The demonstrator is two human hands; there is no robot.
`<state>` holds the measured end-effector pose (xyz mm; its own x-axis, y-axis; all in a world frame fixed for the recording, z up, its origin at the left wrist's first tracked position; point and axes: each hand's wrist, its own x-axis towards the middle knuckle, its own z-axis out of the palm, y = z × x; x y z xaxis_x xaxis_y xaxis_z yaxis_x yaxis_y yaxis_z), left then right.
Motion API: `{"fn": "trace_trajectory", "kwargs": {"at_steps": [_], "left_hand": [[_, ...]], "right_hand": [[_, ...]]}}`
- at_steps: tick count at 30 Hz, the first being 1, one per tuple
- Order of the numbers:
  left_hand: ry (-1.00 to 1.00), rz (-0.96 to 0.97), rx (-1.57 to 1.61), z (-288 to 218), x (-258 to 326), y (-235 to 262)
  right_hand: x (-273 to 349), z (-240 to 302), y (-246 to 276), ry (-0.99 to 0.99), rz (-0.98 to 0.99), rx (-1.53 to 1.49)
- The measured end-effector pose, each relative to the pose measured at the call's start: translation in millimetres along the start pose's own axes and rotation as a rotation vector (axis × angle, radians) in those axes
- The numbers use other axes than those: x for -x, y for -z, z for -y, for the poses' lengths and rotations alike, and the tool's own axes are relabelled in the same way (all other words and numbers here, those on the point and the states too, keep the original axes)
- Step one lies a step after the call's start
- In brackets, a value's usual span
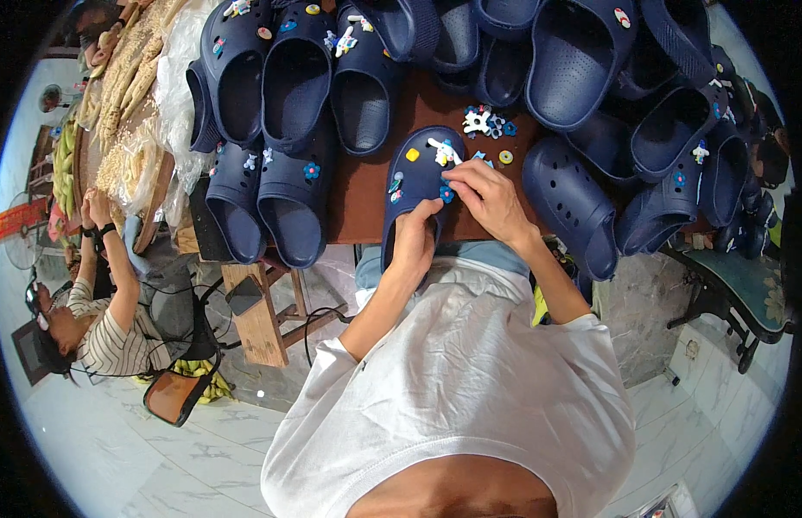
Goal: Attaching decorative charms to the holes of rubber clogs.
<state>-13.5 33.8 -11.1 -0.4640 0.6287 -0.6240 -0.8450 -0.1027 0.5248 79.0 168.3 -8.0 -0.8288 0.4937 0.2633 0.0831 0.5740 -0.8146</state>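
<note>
A dark blue clog (425, 179) lies at the table's near edge, its toe pointing away from me. On its upper sit a yellow square charm (412, 154), a white figure charm (443, 153) and a blue flower charm (446, 194). My left hand (413, 237) is closed around the clog's near part, thumb on the upper. Thumb and fingers of my right hand (491, 198) are pinched at the clog's right side, beside the charms; whatever they hold is hidden. Just beyond that hand are a loose round yellow charm (505, 157) and a small heap of charms (489, 123).
Several blue clogs (299, 86) with charms stand at the left of the brown table (358, 203). More clogs (582, 60) are piled at the far side and right. To the left, another person (116, 319) sits by a round tray heaped with pale kernels (129, 164). A phone (244, 295) rests on a wooden stool (261, 332).
</note>
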Motion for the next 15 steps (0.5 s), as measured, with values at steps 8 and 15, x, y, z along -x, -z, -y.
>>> {"fn": "trace_trajectory", "kwargs": {"at_steps": [8, 15], "left_hand": [[-0.029, -0.012, -0.013, 1.7, 1.8, -1.3], [-0.003, -0.018, -0.041, 2.4, 4.1, -1.1]], "right_hand": [[-6.1, -2.8, 4.1, -0.157, 0.03, -0.136], [-15.4, -13.7, 6.7, -0.357, 0.137, -0.249]]}}
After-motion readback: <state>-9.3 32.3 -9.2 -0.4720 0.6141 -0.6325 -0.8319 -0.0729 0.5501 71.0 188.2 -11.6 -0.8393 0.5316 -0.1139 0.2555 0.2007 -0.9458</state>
